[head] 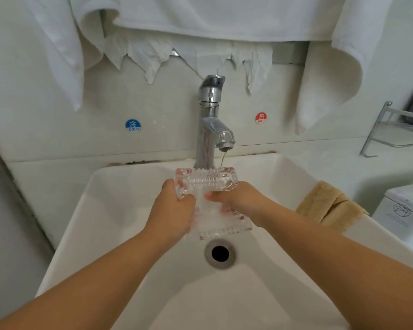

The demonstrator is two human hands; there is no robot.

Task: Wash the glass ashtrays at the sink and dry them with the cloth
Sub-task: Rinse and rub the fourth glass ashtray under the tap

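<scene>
Two bare forearms are stretched forward over the white sink (119, 210), reaching from the lower corners toward its middle. Between the hands, a clear cut-glass ashtray (208, 186) is held above the basin, just in front of the drain (220, 253) and directly beneath the chrome faucet (211, 120). A thin stream of water (222, 159) is seen falling from the spout onto the ashtray's far rim. The left hand (174, 210) is curled round the left side of the glass, its fingers wrapped over the edge. The right hand (241, 201) is set against the right side, fingertips pressed onto the inside of the glass; how far the thumb is closed underneath cannot be told. A tan cloth (329, 206) is draped over the sink's right rim. On the wall behind, a blue COLD sticker (133, 125) and a red HOT sticker (260, 118) are placed either side of the faucet. White towels (200, 17) are hung above.
</scene>
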